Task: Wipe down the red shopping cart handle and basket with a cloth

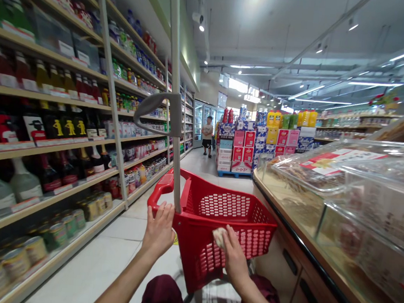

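Observation:
A red plastic shopping cart basket point(213, 227) with perforated walls stands right in front of my knees. My left hand point(159, 230) holds its near left corner, fingers over the red handle point(160, 190) beside the foot of a tall metal pole point(176, 177). A grey loop grip point(159, 115) is fixed partway up that pole. In my right hand point(234, 256) is a crumpled whitish cloth point(219, 237), pressed between the fingers and lying against the basket's outer side wall.
Shelves of bottles and cans point(48, 144) line the left. Close on the right is a wooden counter with a glass edge point(298, 215), bearing clear plastic packs point(327, 163). Stacked drink cartons point(243, 150) stand ahead, and a person point(208, 135) is farther down the aisle.

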Motion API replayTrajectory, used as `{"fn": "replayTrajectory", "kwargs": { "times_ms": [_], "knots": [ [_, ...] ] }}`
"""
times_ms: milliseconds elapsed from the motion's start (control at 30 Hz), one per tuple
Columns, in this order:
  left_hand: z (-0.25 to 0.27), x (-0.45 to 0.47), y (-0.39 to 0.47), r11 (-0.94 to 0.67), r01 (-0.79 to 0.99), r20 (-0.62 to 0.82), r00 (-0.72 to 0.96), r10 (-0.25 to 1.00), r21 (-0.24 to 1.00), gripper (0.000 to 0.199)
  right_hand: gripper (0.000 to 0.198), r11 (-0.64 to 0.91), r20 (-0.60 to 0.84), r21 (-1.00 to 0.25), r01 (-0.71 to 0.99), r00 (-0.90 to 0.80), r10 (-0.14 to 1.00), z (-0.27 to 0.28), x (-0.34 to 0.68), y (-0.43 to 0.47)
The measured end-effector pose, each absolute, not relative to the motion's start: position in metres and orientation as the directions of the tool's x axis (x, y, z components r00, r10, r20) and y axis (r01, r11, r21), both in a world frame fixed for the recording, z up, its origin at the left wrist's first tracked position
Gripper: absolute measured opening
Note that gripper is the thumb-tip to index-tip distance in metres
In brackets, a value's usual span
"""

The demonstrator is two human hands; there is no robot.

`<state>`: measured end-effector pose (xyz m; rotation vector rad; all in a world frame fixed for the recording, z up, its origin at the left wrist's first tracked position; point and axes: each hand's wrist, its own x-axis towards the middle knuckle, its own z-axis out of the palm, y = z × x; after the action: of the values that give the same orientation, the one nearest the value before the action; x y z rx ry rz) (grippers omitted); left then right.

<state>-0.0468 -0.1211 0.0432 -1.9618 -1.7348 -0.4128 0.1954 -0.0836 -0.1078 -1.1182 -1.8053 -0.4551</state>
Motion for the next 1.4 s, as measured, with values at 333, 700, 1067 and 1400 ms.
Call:
{"fn": "replayTrajectory", "kwargs": {
  "times_ms": [333, 700, 1067, 1400],
  "knots": [
    [0.044, -0.047, -0.122, -0.083, 0.986, 0.528, 0.148, 0.836, -0.145, 0.058, 0.052, 0.418, 0.821, -0.145, 0.897, -0.127, 0.557, -0.127, 0.204, -0.079],
    [0.040, -0.047, -0.120, -0.068, 0.985, 0.571, 0.149, 0.808, -0.160, 0.056, 0.053, 0.295, 0.677, -0.320, 0.900, 0.000, 0.736, -0.113, 0.243, -0.075],
    [0.043, -0.045, -0.121, -0.056, 0.985, 0.547, 0.138, 0.826, -0.164, 0.057, 0.057, 0.226, 0.597, -0.425, 0.877, 0.083, 0.798, -0.098, 0.251, -0.074],
    [0.042, -0.045, -0.120, -0.055, 0.986, 0.558, 0.134, 0.819, -0.156, 0.056, 0.048, 0.405, 0.727, -0.457, 0.792, 0.070, 0.683, -0.072, 0.256, -0.070]
  ]
}}
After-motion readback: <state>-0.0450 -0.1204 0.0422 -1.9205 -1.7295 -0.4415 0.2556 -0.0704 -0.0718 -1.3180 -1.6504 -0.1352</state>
